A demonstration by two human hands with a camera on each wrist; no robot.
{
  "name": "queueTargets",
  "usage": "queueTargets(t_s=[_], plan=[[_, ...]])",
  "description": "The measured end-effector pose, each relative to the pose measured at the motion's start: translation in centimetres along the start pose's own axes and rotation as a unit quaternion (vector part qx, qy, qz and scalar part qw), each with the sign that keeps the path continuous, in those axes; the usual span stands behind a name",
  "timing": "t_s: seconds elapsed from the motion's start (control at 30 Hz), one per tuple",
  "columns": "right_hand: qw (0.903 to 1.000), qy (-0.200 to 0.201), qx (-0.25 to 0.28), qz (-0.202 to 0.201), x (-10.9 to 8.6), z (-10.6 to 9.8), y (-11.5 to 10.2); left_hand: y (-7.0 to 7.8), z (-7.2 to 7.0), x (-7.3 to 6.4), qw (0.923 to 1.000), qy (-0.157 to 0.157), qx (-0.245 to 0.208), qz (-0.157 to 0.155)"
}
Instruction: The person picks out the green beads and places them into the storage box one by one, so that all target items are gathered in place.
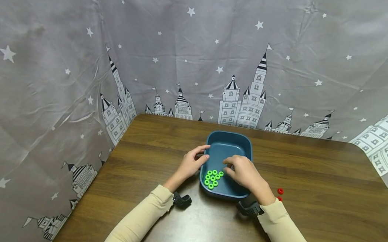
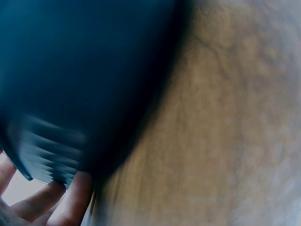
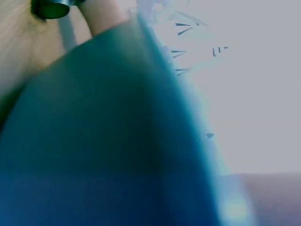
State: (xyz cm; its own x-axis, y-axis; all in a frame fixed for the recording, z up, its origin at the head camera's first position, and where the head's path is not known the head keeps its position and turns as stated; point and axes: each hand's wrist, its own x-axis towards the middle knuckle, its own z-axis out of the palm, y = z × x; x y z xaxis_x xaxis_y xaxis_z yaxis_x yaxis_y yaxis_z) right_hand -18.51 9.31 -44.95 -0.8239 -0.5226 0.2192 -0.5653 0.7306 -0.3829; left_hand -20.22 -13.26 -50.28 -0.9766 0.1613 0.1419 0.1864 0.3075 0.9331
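Note:
A dark teal plastic bin (image 1: 229, 135) stands on the table. Several small green rings (image 1: 212, 178) lie clustered on its floor, in the near left part. My left hand (image 1: 191, 163) holds the bin's left wall, thumb at the rim; in the left wrist view its fingers (image 2: 77, 197) rest against the outer side. Over the right half of the bin is my right hand (image 1: 242, 171), fingers bent and pointing left. Its thumb and forefinger are apart, close to the nearest green ring, with nothing visible between them. The bin's wall fills much of the right wrist view.
Two red rings (image 1: 280, 191) lie on the wooden table (image 1: 327, 173) right of the bin, the nearer partly hidden by the right forearm. A grey curtain (image 1: 198, 54) printed with castles and stars hangs behind the table and along its left side.

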Motion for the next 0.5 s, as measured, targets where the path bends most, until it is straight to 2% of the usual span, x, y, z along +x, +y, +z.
queueTargets(t_s=[0.23, 0.5], plan=[[0.9970, 0.072, 0.030, 0.005, -1.3, -1.9, 1.4, 0.0, 0.0, 0.0, 1.0000, 0.000, 0.003, 0.001], [0.9908, 0.128, 0.030, 0.032, -3.6, -3.1, 4.0, 0.0, 0.0, 0.1, 1.0000, 0.001, -0.001, -0.003]])
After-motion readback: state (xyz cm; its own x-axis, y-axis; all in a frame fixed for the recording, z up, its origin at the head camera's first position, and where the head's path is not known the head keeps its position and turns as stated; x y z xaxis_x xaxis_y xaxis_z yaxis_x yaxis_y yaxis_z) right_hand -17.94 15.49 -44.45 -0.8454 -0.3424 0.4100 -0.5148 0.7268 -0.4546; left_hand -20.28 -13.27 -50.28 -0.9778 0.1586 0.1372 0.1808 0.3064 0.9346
